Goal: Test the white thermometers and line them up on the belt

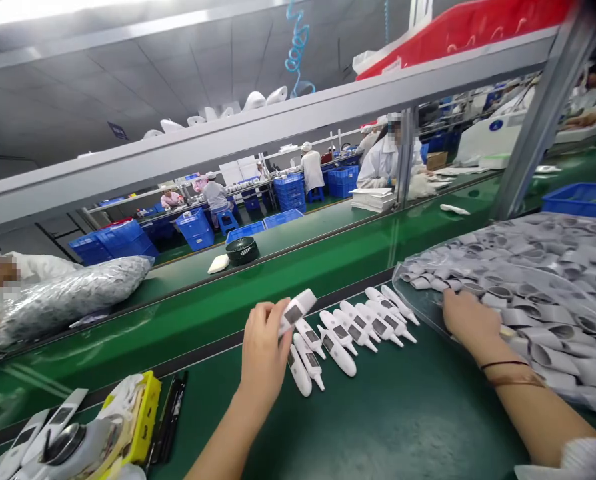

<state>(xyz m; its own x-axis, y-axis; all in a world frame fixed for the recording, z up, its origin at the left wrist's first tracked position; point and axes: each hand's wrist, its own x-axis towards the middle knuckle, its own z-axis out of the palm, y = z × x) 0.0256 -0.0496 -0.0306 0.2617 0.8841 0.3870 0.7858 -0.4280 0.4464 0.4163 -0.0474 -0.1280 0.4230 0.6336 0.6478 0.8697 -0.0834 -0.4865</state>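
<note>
My left hand (265,343) is closed around a white digital thermometer (298,311) with a grey screen, raised above the green bench and tilted up to the right. Below and right of it lies a slanted row of similar white thermometers (335,330), several with narrow tips showing. My right hand (471,321) is at the near-left edge of a clear plastic bag (403,283) spread open on the right. Its fingers are curled down among white hollow plastic sleeves (553,360); what they pinch is hidden.
At the lower left stand a yellow basket (151,417), black pens (171,417) and more white devices (58,420). A green conveyor (188,303) runs behind the bench. Beyond it are a round black part (243,250), a filled bag (88,283), a blue tray (583,200) and co-workers (385,160).
</note>
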